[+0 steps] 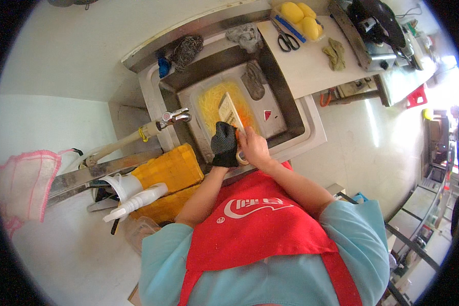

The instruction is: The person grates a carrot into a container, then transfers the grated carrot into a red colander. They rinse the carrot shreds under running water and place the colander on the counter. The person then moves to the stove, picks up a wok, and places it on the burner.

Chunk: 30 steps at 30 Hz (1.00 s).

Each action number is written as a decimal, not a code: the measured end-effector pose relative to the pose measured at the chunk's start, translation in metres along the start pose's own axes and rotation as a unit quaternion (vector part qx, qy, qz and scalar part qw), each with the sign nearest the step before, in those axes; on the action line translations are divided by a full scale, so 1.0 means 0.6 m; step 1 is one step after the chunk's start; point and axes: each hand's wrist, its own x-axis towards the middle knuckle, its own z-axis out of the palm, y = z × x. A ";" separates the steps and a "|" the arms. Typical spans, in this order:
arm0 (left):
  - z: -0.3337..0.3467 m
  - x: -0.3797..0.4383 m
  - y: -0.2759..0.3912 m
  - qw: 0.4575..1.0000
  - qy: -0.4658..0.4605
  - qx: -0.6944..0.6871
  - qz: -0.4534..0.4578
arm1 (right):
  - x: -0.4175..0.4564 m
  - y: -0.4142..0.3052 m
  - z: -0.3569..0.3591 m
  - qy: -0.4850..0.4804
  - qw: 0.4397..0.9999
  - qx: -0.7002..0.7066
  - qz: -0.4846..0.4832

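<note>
A flat grater (230,113) stands tilted over a clear plastic tub (196,100) in the steel sink. My bare right hand (255,148) grips the grater near its lower end. Against the grater's left side is my left hand (225,144), in a dark knitted glove with the fingers curled. A small orange bit shows between the hands; the inside of the gloved fist is hidden. Pale yellow shreds (210,100) fill much of the tub, with orange shreds (245,114) lying to the right of the grater. Part of a rounded handle (242,157) shows below my hands.
A tap (174,116) reaches over the sink's left rim. A dark cloth (254,81) lies inside the sink, a grey cloth (244,36) on its back edge. On the right counter are scissors (288,41) and a box of peeled, potato-like yellow pieces (304,19). Yellow blocks (172,164) stand at left.
</note>
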 end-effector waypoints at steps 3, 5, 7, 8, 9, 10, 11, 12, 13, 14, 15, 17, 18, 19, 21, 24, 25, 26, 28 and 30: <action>-0.012 0.039 0.008 0.999 0.021 0.025 -0.016 | -0.003 -0.010 -0.001 -0.013 1.000 -0.003 -0.013; 0.006 0.038 -0.025 0.994 0.023 0.104 0.026 | -0.001 -0.011 -0.005 -0.014 1.000 -0.002 -0.008; -0.001 0.007 0.015 0.996 -0.014 0.077 -0.039 | 0.011 -0.010 -0.011 0.003 1.000 0.000 0.013; 0.007 -0.001 0.003 0.996 -0.021 0.085 -0.021 | 0.011 -0.012 -0.013 0.000 1.000 -0.005 0.002; 0.020 0.026 -0.044 0.992 0.024 0.118 0.025 | 0.003 -0.020 -0.015 -0.005 1.000 -0.010 -0.013; 0.032 0.072 -0.117 0.984 0.068 0.151 0.069 | -0.006 -0.028 -0.012 -0.012 0.999 -0.015 -0.026; 0.016 0.102 -0.119 0.976 0.014 0.202 0.081 | -0.015 -0.027 -0.002 -0.029 0.999 -0.017 -0.040; -0.005 0.127 -0.119 0.963 -0.034 0.249 0.094 | -0.021 -0.040 -0.001 -0.042 0.998 -0.020 -0.038; 0.004 0.138 -0.143 0.973 -0.007 0.213 0.094 | -0.020 -0.055 -0.009 -0.054 0.997 -0.026 -0.047; 0.009 0.139 -0.170 0.979 0.017 0.178 0.094 | -0.013 -0.054 -0.011 -0.037 0.998 -0.029 -0.052; -0.004 0.100 -0.069 0.998 0.039 0.032 0.039 | 0.011 -0.034 -0.015 -0.004 0.999 -0.027 -0.035; 0.000 0.045 -0.040 0.989 0.017 0.127 0.072 | 0.021 -0.035 -0.016 0.003 1.000 -0.016 -0.014; 0.004 0.066 -0.065 0.991 0.060 0.097 0.075 | 0.015 -0.040 -0.019 -0.010 1.000 -0.004 -0.026; -0.002 0.087 -0.059 0.990 0.100 0.064 0.076 | 0.009 -0.039 -0.021 -0.022 0.999 0.004 -0.037; -0.015 0.114 -0.051 0.994 -0.020 0.101 -0.023 | 0.018 -0.037 -0.018 -0.035 0.999 0.013 -0.026; 0.005 0.034 0.005 0.998 0.008 0.043 -0.034 | 0.029 -0.026 -0.028 -0.010 1.000 0.007 -0.019; 0.005 0.019 0.014 0.999 0.034 0.006 0.006 | 0.024 -0.024 -0.027 0.006 1.000 0.007 -0.014; 0.004 0.057 -0.005 0.999 0.039 0.014 -0.019 | 0.016 -0.014 -0.018 -0.025 1.000 0.003 -0.007; 0.009 0.097 -0.082 0.994 0.029 0.106 0.004 | -0.006 -0.024 -0.010 -0.045 0.999 -0.006 -0.021; 0.028 0.116 -0.147 0.956 0.004 0.270 0.114 | -0.003 -0.018 0.002 -0.044 0.998 -0.025 -0.037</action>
